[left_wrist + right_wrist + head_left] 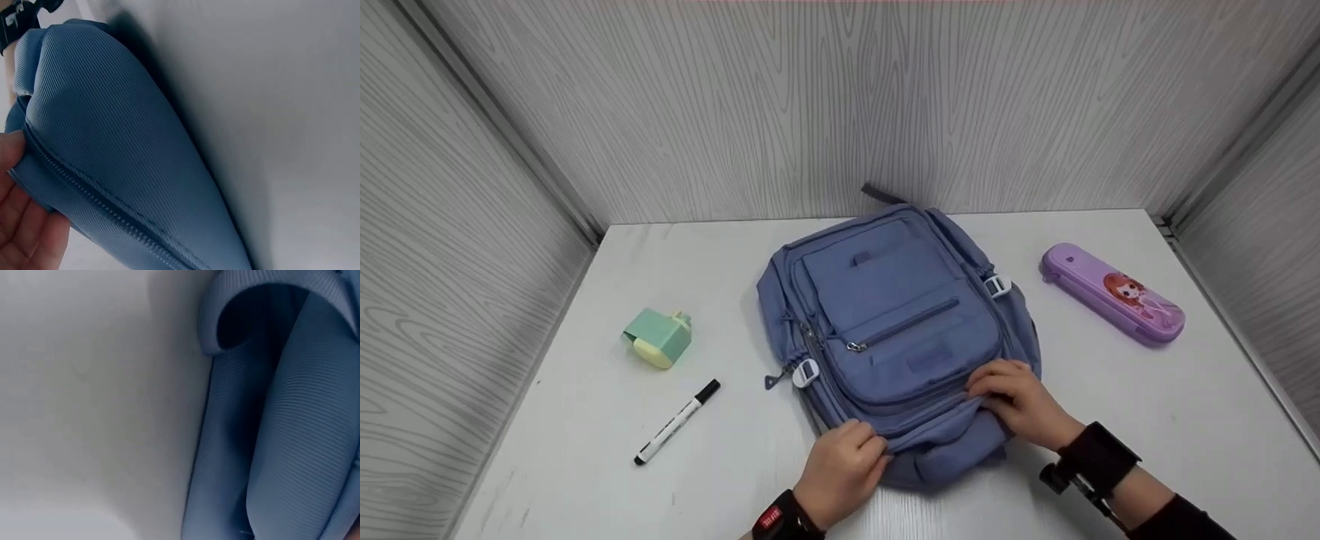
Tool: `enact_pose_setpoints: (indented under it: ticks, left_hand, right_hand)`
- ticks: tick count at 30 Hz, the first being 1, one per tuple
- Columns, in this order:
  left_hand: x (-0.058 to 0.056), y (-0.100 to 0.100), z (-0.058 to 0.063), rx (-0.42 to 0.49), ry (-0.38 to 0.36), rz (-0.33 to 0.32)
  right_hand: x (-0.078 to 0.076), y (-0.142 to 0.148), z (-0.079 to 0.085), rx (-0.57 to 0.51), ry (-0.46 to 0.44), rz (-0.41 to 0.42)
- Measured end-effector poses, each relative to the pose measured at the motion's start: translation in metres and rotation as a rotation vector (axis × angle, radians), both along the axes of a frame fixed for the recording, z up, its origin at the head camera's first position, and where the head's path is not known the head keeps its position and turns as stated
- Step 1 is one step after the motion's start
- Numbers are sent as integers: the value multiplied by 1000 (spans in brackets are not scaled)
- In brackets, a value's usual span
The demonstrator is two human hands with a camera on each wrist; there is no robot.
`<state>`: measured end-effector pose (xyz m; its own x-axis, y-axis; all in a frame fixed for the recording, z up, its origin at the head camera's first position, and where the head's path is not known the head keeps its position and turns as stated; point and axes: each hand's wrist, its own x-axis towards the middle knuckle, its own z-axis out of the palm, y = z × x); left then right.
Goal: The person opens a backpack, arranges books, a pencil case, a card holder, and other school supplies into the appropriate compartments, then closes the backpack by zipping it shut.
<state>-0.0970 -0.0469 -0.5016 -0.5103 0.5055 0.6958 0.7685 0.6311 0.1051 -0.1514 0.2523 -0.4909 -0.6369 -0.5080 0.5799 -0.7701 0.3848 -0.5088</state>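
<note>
A blue backpack [904,330] lies on its back on the white table, its near end towards me. My left hand [844,465] pinches the fabric at the near left edge of the backpack. In the left wrist view, the thumb and fingers of that hand [28,225] grip a fold beside a long zipper [107,208]. At the near right edge, my right hand [1024,397] pinches the fabric with curled fingers. The right wrist view shows a webbing loop [270,278] and folds of the backpack [304,416]; most of the hand is hidden there.
Left of the backpack are a green and yellow box-shaped object [660,337] and a white marker [675,424] with a black cap. A purple pencil case [1110,292] with a printed figure lies at the right. Grey wood-grain panels [840,105] enclose the table [720,277] on three sides.
</note>
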Motion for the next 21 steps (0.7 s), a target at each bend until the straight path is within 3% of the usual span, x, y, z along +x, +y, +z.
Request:
enact_pose_setpoints:
  ticks: [7,13,17,21]
  left_hand:
    - [9,15,-4,-14,5,-9]
    - [4,11,3,-29,-101,-83]
    - [-23,-14,15,-5,-118,-63]
    - [-66,-56,25,-10,-135,101]
  right_hand:
    - [-14,10,0,7,-30,73]
    - [-16,15,4,9,-59,82]
    - [-11,16,8,12,-64,66]
    - [-5,17,12,35,-55,27]
